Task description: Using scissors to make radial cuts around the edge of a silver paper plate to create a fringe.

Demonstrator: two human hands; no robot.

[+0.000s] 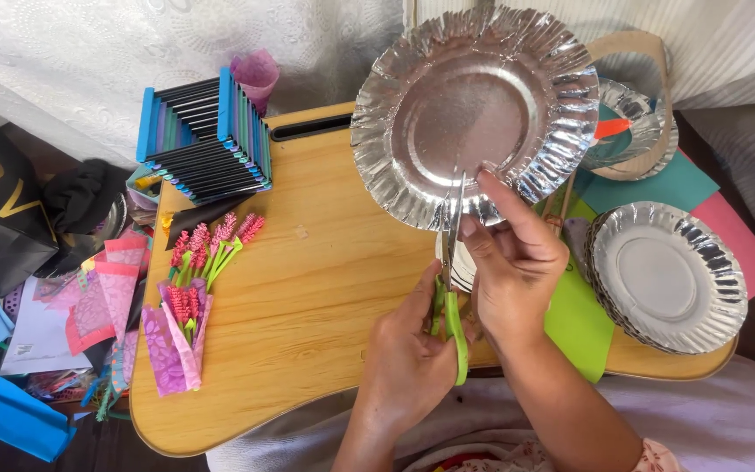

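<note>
A: Wooden lap desk (308, 288) over pale bedding; left to right: paper flowers (194, 271), blue-edged card stack (207, 135), then the hands.

B: Left hand (408, 358), fingers closed through the green scissors (452, 288); right hand (513, 262), fingers pinching the silver foil plate (474, 114), held tilted above the desk's far edge.

A: Judgement: short snips, turn the plate, not the blades.

B: Plate round, crimped rim, shiny; blades at its lower rim; more plates stacked (666, 275) right.

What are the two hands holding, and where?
The left hand holds green-handled scissors by the handles; the right hand holds a round silver foil plate by its crimped lower rim.
</note>
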